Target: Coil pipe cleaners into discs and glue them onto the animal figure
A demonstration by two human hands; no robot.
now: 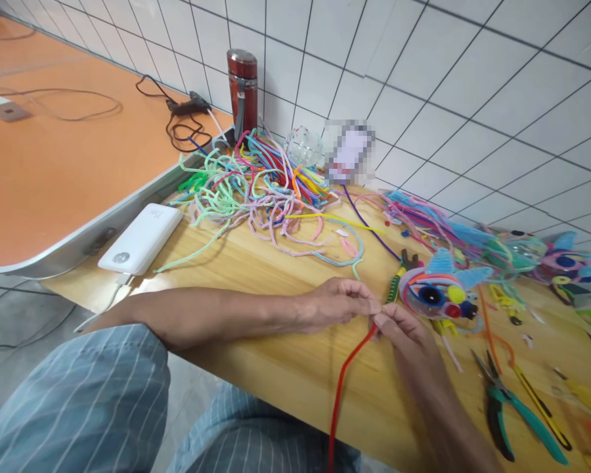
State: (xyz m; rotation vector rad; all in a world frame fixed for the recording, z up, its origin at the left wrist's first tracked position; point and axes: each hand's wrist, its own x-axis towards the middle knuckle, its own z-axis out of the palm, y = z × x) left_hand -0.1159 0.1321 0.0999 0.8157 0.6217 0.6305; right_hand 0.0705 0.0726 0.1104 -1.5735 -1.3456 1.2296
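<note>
A red pipe cleaner runs up from the table's front edge to my fingertips, bent partway along. My left hand pinches its upper end. Thumb and fingers of my right hand close on the same end, and the two hands touch there. The tip itself is hidden between the fingers. Just beyond my right hand sits a colourful animal-like craft figure with blue ears, a dark round eye and a yellow pompom. Beside it lies a green-and-yellow handled tool, partly covered.
Teal-handled pliers lie at the right. A heap of pipe cleaners spreads at the back, near a red flask and a phone. The white power bank is at the left. More craft figures stand far right.
</note>
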